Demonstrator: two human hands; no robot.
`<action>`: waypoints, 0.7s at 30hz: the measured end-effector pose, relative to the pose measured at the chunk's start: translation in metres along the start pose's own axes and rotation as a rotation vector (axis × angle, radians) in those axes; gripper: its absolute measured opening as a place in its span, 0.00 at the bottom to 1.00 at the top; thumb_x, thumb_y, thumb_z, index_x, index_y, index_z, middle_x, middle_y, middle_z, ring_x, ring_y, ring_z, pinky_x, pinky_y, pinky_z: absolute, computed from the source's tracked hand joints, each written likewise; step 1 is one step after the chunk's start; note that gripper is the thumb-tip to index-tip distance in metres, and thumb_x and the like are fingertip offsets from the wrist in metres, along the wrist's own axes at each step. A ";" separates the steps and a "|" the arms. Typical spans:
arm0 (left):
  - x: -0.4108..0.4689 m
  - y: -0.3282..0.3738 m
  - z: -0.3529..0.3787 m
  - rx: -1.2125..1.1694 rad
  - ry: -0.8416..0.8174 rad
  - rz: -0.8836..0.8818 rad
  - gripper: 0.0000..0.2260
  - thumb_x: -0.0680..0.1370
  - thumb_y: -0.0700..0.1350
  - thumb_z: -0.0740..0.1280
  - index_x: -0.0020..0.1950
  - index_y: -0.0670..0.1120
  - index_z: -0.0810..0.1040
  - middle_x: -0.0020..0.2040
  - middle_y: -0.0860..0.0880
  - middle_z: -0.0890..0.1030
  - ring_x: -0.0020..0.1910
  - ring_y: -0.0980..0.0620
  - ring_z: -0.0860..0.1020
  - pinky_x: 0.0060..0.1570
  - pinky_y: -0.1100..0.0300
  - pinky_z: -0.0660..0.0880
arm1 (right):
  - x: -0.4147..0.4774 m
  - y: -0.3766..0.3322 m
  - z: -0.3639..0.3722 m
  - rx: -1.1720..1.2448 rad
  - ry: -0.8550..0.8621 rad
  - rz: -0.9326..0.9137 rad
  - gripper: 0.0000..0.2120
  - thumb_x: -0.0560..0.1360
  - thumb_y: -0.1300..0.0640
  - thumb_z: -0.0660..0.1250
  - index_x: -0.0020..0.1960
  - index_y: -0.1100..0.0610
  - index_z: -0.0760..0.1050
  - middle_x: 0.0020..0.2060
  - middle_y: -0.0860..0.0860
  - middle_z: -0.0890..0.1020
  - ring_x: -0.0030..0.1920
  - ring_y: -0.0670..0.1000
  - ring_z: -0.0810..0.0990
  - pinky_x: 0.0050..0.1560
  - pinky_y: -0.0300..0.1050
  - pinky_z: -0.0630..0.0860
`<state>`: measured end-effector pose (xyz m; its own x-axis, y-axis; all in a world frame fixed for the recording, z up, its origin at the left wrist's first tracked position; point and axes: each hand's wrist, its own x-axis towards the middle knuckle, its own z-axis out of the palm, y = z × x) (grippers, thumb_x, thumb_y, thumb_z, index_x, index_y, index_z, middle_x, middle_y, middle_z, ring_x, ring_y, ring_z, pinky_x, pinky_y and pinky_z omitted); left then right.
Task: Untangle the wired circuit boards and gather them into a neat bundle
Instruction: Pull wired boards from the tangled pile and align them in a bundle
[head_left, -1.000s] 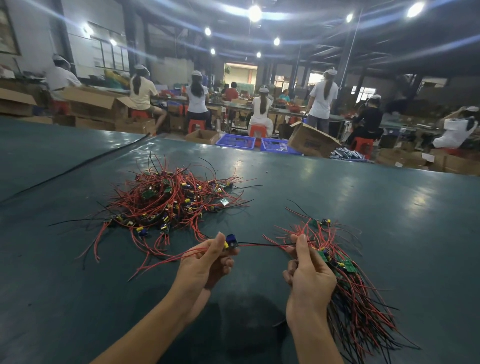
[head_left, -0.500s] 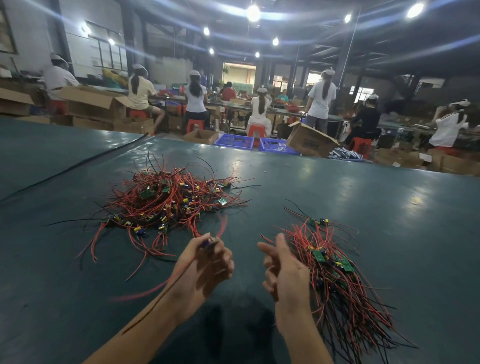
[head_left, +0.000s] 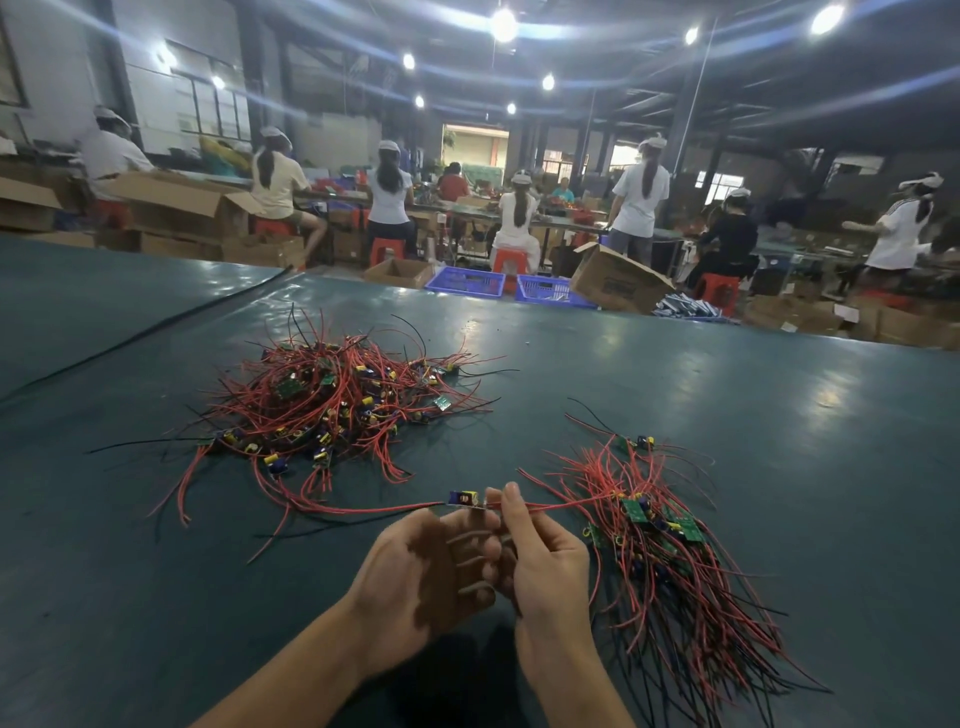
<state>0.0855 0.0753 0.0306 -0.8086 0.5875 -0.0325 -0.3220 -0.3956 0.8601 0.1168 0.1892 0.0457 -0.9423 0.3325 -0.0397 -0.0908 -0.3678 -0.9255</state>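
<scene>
On the surface (head_left: 779, 415), the tangled pile (head_left: 332, 405) was left mostly unsorted beside the gathered bundle (head_left: 670, 561), one board (head_left: 464, 499) being pinched by the right hand (head_left: 545, 566) fingers (head_left: 511, 496); what the left hand (head_left: 426, 577) held could not be told.

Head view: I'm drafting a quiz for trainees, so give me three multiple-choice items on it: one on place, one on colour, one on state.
1. Where does the tangled pile lie from the left hand and right hand?
A. to their right
B. beyond them, to the left
C. under them

2. What colour are most wires?
A. white
B. green
C. red

3. What state is the board at the fingertips in?
A. held off the table
B. lying flat, untouched
C. in a basket

Answers:
1 B: the pile sits farther off and left of both hands.
2 C: red strands dominate the pile and the bundle.
3 A: the hands hold it above the table.
</scene>
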 end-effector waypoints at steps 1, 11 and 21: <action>0.001 -0.001 0.004 0.063 0.007 0.044 0.10 0.71 0.47 0.62 0.46 0.41 0.75 0.29 0.52 0.81 0.29 0.56 0.80 0.31 0.64 0.76 | 0.000 0.000 0.000 0.006 0.005 -0.009 0.11 0.73 0.52 0.69 0.37 0.56 0.86 0.24 0.50 0.78 0.22 0.44 0.72 0.21 0.36 0.70; -0.006 0.000 0.015 0.371 0.236 0.147 0.17 0.81 0.51 0.57 0.38 0.44 0.76 0.25 0.54 0.77 0.28 0.58 0.75 0.34 0.65 0.72 | -0.002 0.003 0.002 -0.145 -0.016 -0.135 0.15 0.76 0.53 0.67 0.35 0.55 0.85 0.35 0.57 0.85 0.38 0.53 0.83 0.43 0.47 0.82; -0.001 -0.010 0.004 0.695 0.320 0.253 0.18 0.67 0.71 0.59 0.37 0.57 0.74 0.34 0.57 0.75 0.41 0.51 0.74 0.56 0.47 0.73 | -0.002 0.004 0.000 -0.235 -0.037 -0.007 0.16 0.78 0.56 0.67 0.33 0.55 0.85 0.34 0.56 0.85 0.37 0.52 0.83 0.49 0.55 0.79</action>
<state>0.0917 0.0815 0.0240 -0.9518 0.2664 0.1518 0.1846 0.1025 0.9775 0.1178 0.1871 0.0419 -0.9534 0.3007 -0.0231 -0.0238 -0.1514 -0.9882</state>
